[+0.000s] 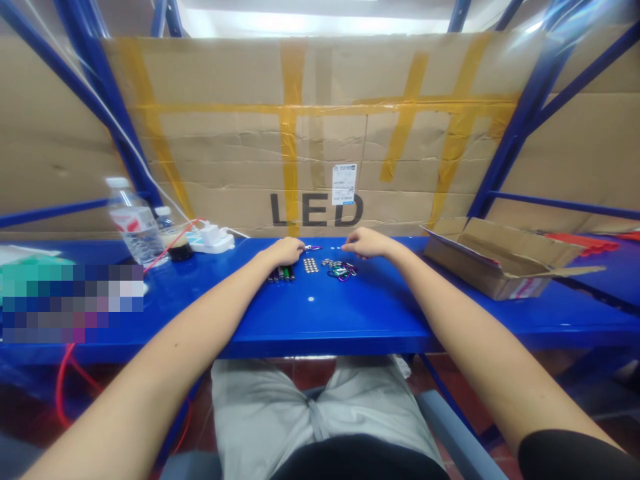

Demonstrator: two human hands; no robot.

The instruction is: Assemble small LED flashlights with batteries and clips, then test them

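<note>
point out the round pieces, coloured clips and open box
Round pieces [311, 265], head view: middle of the grid.
Coloured clips [343, 271], head view: middle of the heap.
Open box [464, 270], head view: near side wall.

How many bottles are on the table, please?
2: a larger clear bottle on the table's left, and a smaller bottle, dark at its base, right of it; others may be hidden.

the left hand [287, 251] and right hand [367, 243] are bare, as are the forearms [460, 320]. a plain black sleeve [575, 457] ends in a smooth, curved edge on the right side. a black top [360, 460] overlaps loose, creased, pale grey trousers [260, 407], with a narrow strip [316, 417] at the front, drawstring or fold unclear.
</note>
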